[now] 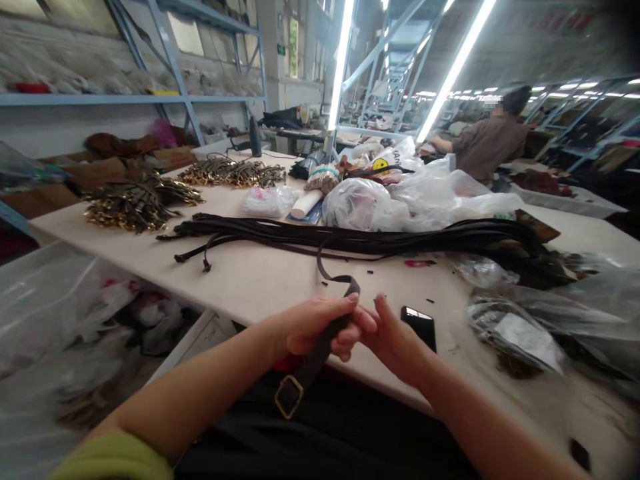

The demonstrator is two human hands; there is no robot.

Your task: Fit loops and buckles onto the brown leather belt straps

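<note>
My left hand is closed around a dark strap, its thumb pressed on top. A gold-coloured square buckle hangs from the strap's lower end, over my lap. Past my thumb the strap loops up and runs back to a long bundle of dark straps lying across the table. My right hand meets the left one at the fingertips, its thumb raised apart from the fingers. Whether it touches the strap is hard to see. Just beyond its wrist lies a black phone.
Piles of short straps with gold-coloured metal ends lie on the table's far left. Clear plastic bags stand behind the long bundle. More bagged goods are at right. A person works farther back. Shelving stands at left.
</note>
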